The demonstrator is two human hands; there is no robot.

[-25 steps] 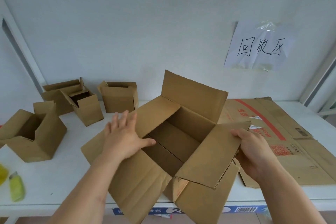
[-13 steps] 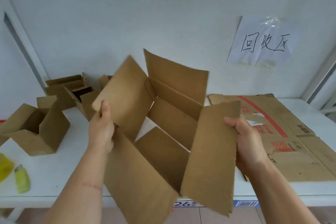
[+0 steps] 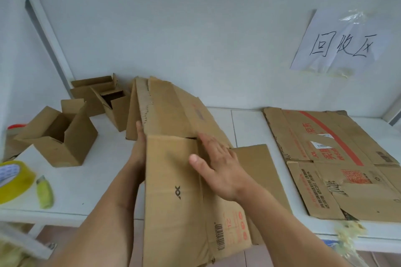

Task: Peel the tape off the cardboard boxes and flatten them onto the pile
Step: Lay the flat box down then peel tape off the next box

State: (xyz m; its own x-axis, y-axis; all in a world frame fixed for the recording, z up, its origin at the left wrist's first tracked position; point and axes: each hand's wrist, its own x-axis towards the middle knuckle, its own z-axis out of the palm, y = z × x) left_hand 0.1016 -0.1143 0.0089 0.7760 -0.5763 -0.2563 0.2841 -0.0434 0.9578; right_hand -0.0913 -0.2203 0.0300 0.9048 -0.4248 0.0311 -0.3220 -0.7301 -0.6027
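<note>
I see the large brown corrugated cardboard box (image 3: pixel 173 180) collapsed nearly flat and held at the near edge of the white bench (image 3: pixel 86 191), its far flaps tilted up toward the wall and its near end hanging past the bench edge. My right hand (image 3: pixel 217 167) lies on top of it, palm down, fingers straight and spread, pressing the upper panel. My left hand (image 3: pixel 138 149) is at the box's left edge; only the thumb shows along that edge, the other fingers are hidden behind the board, so I cannot tell how it holds.

To the right, well apart from the box, the pile of flattened brown cardboard with a red stripe and red print (image 3: pixel 329 158) lies flat on the bench. To the left stand three small open brown cardboard boxes: one nearest (image 3: pixel 63 138), one further back (image 3: pixel 115 104) and one against the wall (image 3: pixel 91 91). At the left edge rest a roll of yellowish clear tape (image 3: pixel 13 180) and, just beside it, a yellow-green utility knife (image 3: pixel 44 192). A white paper sign with handwritten black characters (image 3: pixel 340 45) is taped to the wall.
</note>
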